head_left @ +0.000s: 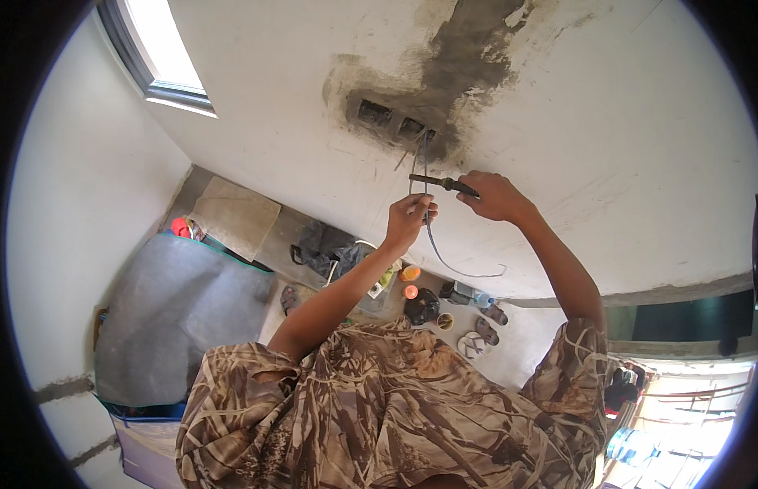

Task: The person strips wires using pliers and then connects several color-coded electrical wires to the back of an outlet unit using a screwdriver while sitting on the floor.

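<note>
Thin grey wires [426, 159] hang out of the right end of a row of square wall boxes [375, 113] set in rough grey cement. My left hand [407, 220] is closed in a pinch on the wires, below the boxes. One long wire end curves away under that hand to the right. My right hand [495, 196] grips a black hand tool [442, 182] with a narrow straight front end. The tool points left and its tip lies across the wires just above my left fingers. Whether that tip is a blade or closed jaws I cannot make out.
On the floor by the wall lie a black plastic bag [322, 248], an orange container [411, 274], a dark rounded bundle [422, 306] and several sandals [486, 330]. A grey sheet-covered piece [183, 318] stands at left. A window [163, 49] is at upper left.
</note>
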A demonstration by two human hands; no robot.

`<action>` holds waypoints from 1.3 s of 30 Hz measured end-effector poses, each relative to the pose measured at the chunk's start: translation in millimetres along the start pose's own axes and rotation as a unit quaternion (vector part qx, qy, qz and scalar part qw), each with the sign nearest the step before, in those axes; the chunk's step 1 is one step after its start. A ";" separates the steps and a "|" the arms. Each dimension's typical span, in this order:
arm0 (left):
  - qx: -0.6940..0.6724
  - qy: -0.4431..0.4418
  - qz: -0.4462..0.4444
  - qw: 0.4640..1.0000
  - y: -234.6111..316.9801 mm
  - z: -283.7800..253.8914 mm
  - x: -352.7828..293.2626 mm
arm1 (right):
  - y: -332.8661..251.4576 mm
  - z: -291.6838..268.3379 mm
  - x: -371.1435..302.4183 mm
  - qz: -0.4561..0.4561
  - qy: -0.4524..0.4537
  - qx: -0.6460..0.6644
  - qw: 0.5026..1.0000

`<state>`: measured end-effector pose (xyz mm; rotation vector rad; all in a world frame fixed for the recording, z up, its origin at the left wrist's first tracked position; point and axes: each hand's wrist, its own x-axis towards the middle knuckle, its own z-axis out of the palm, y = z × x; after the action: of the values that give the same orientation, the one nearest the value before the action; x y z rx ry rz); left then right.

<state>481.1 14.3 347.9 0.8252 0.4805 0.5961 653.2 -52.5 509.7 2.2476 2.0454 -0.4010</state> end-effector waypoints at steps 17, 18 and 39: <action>0.013 0.023 0.029 0.999 -13.8 2.5 -3.0 | 4.1 11.5 11.0 0.045 -0.053 -0.090 0.993; 0.017 0.057 0.022 0.998 -26.4 1.9 -13.4 | 5.6 13.6 4.7 0.034 -0.054 -0.102 0.993; 0.200 0.032 0.072 0.977 -47.0 -37.3 44.4 | 5.7 59.3 -9.3 0.133 0.069 -0.054 0.987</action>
<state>505.3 38.2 281.5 1.2347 0.6144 0.6720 649.8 -75.7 454.2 2.4960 1.7393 -0.1136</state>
